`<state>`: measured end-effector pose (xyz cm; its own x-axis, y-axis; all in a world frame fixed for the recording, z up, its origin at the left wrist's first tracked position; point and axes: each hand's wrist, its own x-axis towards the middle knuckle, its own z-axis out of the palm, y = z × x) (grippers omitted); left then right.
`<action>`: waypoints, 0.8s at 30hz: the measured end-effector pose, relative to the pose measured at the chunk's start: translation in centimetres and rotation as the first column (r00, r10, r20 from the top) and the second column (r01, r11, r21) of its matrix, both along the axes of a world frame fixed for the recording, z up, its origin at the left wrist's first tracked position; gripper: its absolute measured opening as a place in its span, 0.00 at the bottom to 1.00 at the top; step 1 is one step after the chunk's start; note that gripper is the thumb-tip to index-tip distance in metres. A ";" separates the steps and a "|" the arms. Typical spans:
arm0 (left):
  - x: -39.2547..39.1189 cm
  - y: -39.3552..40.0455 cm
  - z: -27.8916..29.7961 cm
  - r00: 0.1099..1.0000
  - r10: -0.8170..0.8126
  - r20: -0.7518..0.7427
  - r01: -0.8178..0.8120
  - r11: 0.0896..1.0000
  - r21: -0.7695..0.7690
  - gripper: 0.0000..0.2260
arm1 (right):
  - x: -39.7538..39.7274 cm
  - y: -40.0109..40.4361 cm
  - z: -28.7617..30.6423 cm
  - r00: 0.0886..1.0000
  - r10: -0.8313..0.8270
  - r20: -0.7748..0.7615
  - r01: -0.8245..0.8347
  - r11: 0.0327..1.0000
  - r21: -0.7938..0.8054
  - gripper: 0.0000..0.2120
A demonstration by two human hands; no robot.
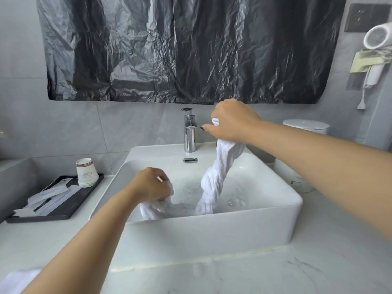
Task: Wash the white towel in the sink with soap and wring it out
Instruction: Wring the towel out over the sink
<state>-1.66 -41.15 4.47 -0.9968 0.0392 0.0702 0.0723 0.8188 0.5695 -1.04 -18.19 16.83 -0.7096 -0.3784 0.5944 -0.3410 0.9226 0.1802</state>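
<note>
- We grip the white towel (214, 183) at both ends; it is twisted into a rope that dips into the basin of the white vessel sink (212, 232).
- Our right hand (232, 122) is raised above the back right corner of the sink, fingers curled tight round the towel's upper end; a small tuft of cloth sticks out of the fist.
- Our left hand (151, 185) sits low inside the basin near its front left corner, fingers clamped on the other end, which bunches below the fist.
- The two hands are well apart, the towel sagging between them, its lowest bend against the sink floor.
- Shallow water with a few bubbles (235, 201) lies in the basin to the right of the towel.
- Chrome faucet (189, 132) stands at the back edge of the sink, centred; an overflow slot (190, 160) shows just below it.
- On the counter's left side: a black tray (70, 211) holding wrapped packets and a stack of paper cups (86, 171) at its far end.
- A white lidded bin (305, 126) stands behind our right forearm, at the counter's right.
- Black plastic sheet (186, 47) covers the wall above; a white hair dryer (377, 39) hangs in its holder at upper right.
</note>
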 end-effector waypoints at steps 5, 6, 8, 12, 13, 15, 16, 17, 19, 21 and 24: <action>1.2 1.1 0.9 0.986 -0.079 0.147 0.150 0.805 -0.574 0.19 | 0.0 -0.2 1.4 0.996 0.025 -0.086 -0.031 0.997 -0.064 0.26; 1.4 1.7 1.0 0.980 -0.125 0.157 0.192 0.818 -0.542 0.21 | 0.0 -0.4 1.7 0.994 0.033 -0.106 -0.040 0.997 -0.063 0.26; 1.6 3.2 0.7 0.947 -0.241 0.214 0.308 0.869 -0.386 0.27 | 0.1 -0.7 2.2 0.988 0.038 -0.151 -0.049 0.996 -0.073 0.26; 1.8 5.4 -1.3 0.891 -0.347 0.293 0.383 0.921 -0.072 0.28 | -0.2 -0.5 2.9 0.969 0.044 -0.245 -0.085 0.984 -0.159 0.26; 1.6 5.6 -2.0 0.884 -0.374 0.280 0.402 0.914 -0.048 0.23 | -0.4 -0.1 2.9 0.964 0.050 -0.260 -0.102 0.977 -0.188 0.27; 1.1 5.8 -3.0 0.860 -0.448 0.246 0.467 0.884 -0.024 0.10 | -1.3 1.0 2.5 0.957 0.062 -0.282 -0.134 0.961 -0.242 0.28; 1.2 5.9 -3.1 0.840 -0.492 0.227 0.501 0.865 0.018 0.09 | -1.7 1.7 2.1 0.956 0.067 -0.285 -0.146 0.952 -0.268 0.27; 1.1 5.9 -3.4 0.826 -0.529 0.193 0.520 0.848 0.099 0.09 | -2.2 2.4 1.6 0.958 0.065 -0.280 -0.151 0.943 -0.297 0.27; 0.9 5.7 -3.6 0.845 -0.524 0.109 0.474 0.827 0.303 0.09 | -3.0 3.5 0.1 0.976 0.047 -0.213 -0.130 0.909 -0.397 0.28; 1.1 5.6 -3.1 0.882 -0.471 0.014 0.402 0.768 0.499 0.10 | -3.5 4.5 -2.1 0.999 -0.001 -0.050 -0.026 0.849 -0.528 0.28; 2.0 5.7 -0.8 0.908 -0.417 -0.044 0.276 0.515 0.811 0.09 | -3.7 5.4 -6.5 0.971 -0.031 0.235 0.191 0.690 -0.698 0.27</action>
